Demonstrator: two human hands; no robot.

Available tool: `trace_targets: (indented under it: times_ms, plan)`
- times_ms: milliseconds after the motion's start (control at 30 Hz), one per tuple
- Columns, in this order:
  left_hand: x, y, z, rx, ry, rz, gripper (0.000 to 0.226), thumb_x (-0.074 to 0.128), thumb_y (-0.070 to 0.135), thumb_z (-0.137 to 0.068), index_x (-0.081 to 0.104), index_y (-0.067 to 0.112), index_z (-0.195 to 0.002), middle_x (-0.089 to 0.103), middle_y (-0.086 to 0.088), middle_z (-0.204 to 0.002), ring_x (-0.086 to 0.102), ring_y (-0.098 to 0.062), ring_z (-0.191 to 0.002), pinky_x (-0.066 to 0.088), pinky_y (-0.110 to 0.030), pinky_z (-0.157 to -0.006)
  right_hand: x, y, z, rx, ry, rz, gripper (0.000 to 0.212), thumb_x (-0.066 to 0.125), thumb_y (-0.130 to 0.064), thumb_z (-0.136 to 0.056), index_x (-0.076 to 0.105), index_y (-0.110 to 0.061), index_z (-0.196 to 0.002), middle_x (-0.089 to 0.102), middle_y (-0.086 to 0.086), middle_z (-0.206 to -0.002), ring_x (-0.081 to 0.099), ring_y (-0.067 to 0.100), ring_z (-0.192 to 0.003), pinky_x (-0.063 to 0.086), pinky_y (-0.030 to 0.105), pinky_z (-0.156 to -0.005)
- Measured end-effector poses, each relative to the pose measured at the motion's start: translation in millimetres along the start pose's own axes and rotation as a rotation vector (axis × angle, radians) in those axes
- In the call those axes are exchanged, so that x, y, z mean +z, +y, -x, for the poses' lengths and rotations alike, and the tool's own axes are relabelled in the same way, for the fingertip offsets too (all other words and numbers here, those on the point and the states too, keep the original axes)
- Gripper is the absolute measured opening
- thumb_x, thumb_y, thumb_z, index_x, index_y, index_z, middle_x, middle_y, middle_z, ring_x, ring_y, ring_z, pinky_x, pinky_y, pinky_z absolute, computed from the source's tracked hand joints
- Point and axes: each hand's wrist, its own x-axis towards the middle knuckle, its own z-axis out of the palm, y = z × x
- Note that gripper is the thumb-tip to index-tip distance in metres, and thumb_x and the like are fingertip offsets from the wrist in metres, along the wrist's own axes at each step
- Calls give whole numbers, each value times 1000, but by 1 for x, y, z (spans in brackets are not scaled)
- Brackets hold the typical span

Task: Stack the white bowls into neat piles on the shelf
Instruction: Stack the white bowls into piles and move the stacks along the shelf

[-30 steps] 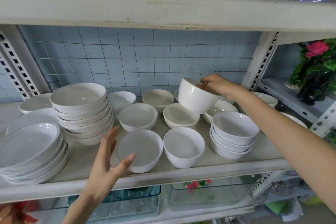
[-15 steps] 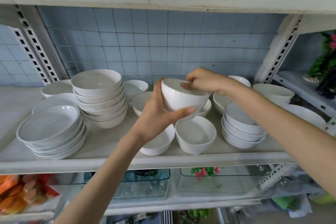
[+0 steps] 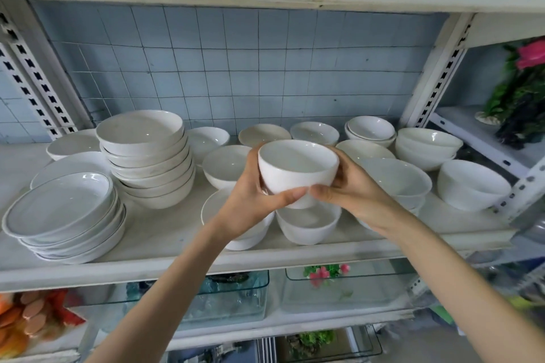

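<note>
Two hands now curl round bowl [image 3: 298, 168], mid frame: left hand [image 3: 250, 203] joined right hand [image 3: 351, 194]. Likely goes on half-hidden front bowl [image 3: 309, 224].

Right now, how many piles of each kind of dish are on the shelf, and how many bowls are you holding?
Piles of shallow white plates: 1
Piles of wide white bowls: 1
Piles of deep white bowls: 3
Single deep white bowl held by left hand and right hand: 1
Total: 5 piles, 1 held bowl
</note>
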Motion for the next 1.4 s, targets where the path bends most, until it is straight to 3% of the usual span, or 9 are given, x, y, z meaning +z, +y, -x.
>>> trace_targets:
  times_ms: [133, 233, 333, 467, 600, 867, 1100, 1267, 1400]
  plan:
    - [-3, -6, -6, -40, -103, -84, 88, 82, 40, -55, 40, 24, -131, 59, 16, -119, 56, -1, -113, 47, -19, -91, 2, 11, 13, -69, 129, 14, 85, 83, -58, -46, 47, -35, -119, 61, -23, -115, 56, 1, -113, 48, 17, -87]
    - [-2, -7, -10, -49, -155, -165, 83, 88, 38, -51, 46, 37, -122, 62, 23, -112, 57, 5, -108, 45, -12, -88, 3, 20, 20, -62, 173, 42, 83, 82, -59, -47, 42, -40, -117, 58, -34, -112, 53, -7, -113, 46, 14, -89]
    - [-3, -11, -11, -71, -191, -216, 83, 92, 41, -46, 45, 44, -113, 60, 25, -110, 56, 10, -105, 43, -8, -86, 5, 30, 23, -71, 195, 87, 87, 83, -56, -51, 39, -39, -124, 53, -24, -124, 49, -2, -120, 44, 18, -96]
    - [-4, -19, -12, -90, -217, -333, 101, 83, 57, -41, 44, 30, -130, 56, 15, -124, 52, -3, -117, 43, -29, -102, 7, 39, 25, -60, 176, 104, 87, 84, -39, -55, 37, -29, -128, 49, -10, -131, 49, 1, -121, 44, 17, -94]
    - [-3, -25, -12, -105, -245, -393, 104, 85, 56, -43, 42, 26, -133, 55, 14, -126, 51, -6, -120, 42, -37, -103, 4, 49, 26, 4, 176, 164, 88, 81, -40, -58, 36, -26, -132, 50, -10, -130, 49, 3, -121, 44, 29, -101]
    - [-4, -24, -14, -124, -287, -449, 111, 83, 61, -44, 35, 28, -138, 55, 15, -125, 51, -7, -118, 43, -37, -102, 3, 53, 28, 42, 187, 202, 91, 82, -48, -58, 35, -30, -133, 50, -12, -130, 49, 4, -121, 44, 36, -103]
    - [-5, -21, -11, -120, -321, -426, 100, 76, 62, -53, 35, 28, -138, 56, 15, -125, 53, -3, -116, 44, -34, -101, 3, 49, 30, 31, 168, 197, 96, 79, -58, -59, 32, -30, -137, 48, -11, -134, 47, 8, -125, 42, 43, -104]
    - [-10, -19, -12, -90, -352, -469, 99, 70, 67, -58, 32, 28, -141, 54, 14, -130, 50, -4, -120, 41, -33, -103, 5, 41, 29, 18, 175, 197, 89, 71, -67, -62, 27, -43, -134, 44, -32, -132, 42, -3, -127, 39, 24, -105]
    - [-17, -18, -11, -74, -361, -467, 101, 57, 78, -63, 33, 21, -142, 54, 11, -133, 50, -3, -122, 40, -29, -105, -2, 33, 26, -2, 207, 234, 86, 61, -73, -68, 23, -43, -139, 29, -23, -147, 27, -5, -136, 27, 30, -114]
